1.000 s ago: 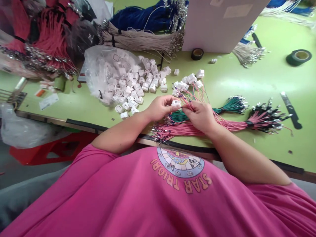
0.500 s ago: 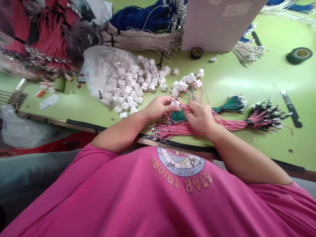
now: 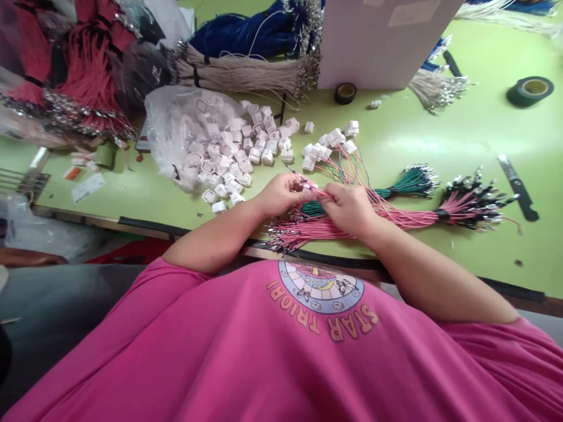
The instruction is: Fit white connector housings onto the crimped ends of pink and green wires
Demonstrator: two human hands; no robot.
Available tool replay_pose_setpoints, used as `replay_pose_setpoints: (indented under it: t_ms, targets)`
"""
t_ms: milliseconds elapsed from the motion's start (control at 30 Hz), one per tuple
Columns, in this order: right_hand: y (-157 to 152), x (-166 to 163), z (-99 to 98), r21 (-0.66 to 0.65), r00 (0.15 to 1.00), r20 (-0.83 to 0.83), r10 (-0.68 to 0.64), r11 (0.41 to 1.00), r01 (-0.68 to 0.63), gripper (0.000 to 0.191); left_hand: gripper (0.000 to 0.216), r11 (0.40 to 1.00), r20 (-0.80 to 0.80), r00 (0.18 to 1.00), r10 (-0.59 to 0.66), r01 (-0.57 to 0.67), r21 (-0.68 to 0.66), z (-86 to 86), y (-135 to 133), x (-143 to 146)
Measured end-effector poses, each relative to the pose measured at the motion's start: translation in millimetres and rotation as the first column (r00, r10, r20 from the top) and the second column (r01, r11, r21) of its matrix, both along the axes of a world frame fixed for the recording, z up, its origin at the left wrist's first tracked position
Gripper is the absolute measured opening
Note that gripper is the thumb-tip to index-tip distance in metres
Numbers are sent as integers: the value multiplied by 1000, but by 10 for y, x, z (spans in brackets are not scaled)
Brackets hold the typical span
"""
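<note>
Your left hand (image 3: 280, 194) has its thumb and fingertips pinched on a small white connector (image 3: 310, 187), though your fingers and the crossing wires hide most of it, and you cannot tell from here whether any wire end sits inside. Your right hand (image 3: 350, 209) is clamped on several pink wires (image 3: 317, 191) just beside it; their tips reach past your left thumb, too small to make out well. Below your hands, the green wire bundle (image 3: 311, 208) is partly covered, with the pink wire bundle (image 3: 319, 230) lying nearer you. The red wire bundles (image 3: 90, 64) and the box (image 3: 372, 50) are cut off at the top, and a brown shape (image 3: 30, 257) at the left margin is unclear.

Beyond your right hand lie the wired connectors (image 3: 335, 138), their leads running back toward it. The loose connectors (image 3: 229, 159) lie partly in a clear plastic bag (image 3: 162, 120) beyond your left forearm. A black tape roll (image 3: 345, 93) sits by the box.

The table edge (image 3: 149, 225) passes under your forearms. To your right, green tabletop (image 3: 475, 132) stretches between the knife (image 3: 521, 196) and the dark tape roll (image 3: 519, 97), both well apart from your hands
</note>
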State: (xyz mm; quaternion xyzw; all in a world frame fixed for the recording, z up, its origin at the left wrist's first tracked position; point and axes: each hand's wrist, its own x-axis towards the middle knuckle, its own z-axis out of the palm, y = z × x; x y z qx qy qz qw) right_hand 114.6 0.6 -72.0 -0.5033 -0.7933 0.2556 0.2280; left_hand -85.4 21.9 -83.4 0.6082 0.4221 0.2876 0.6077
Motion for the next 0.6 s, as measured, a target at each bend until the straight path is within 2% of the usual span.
replay_pose_setpoints:
  t_ms: [133, 233, 300, 400, 467, 533, 600]
  targets:
    - [17, -30, 52, -77, 998, 33, -57, 995, 59, 24, 55, 994, -24, 997, 77, -75, 84, -13, -4, 34]
    - [41, -42, 43, -59, 996, 76, -48, 997, 53, 21, 51, 989, -96, 994, 59, -45, 138, -31, 22, 17]
    - [96, -15, 6, -111, 999, 43, -21, 994, 26, 21, 49, 982, -147, 988, 56, -27, 186, -12, 53, -43]
    - [228, 51, -54, -246, 996, -73, -58, 969, 39, 24, 47, 968, -258, 965, -44, 105, 227, 84, 102, -192]
    - [302, 62, -77, -220, 992, -72, -107, 971, 89, 25, 43, 942, -372, 918, -139, 239, 237, 171, 121, -285]
    - [332, 20, -87, -115, 997, 36, -74, 990, 78, 27, 40, 906, -467, 862, -197, 342, 250, 244, 126, -340]
    - [323, -55, -93, -69, 975, 224, 9, 998, 6, 32, 38, 870, -525, 817, -240, 421, 257, 290, 121, -355]
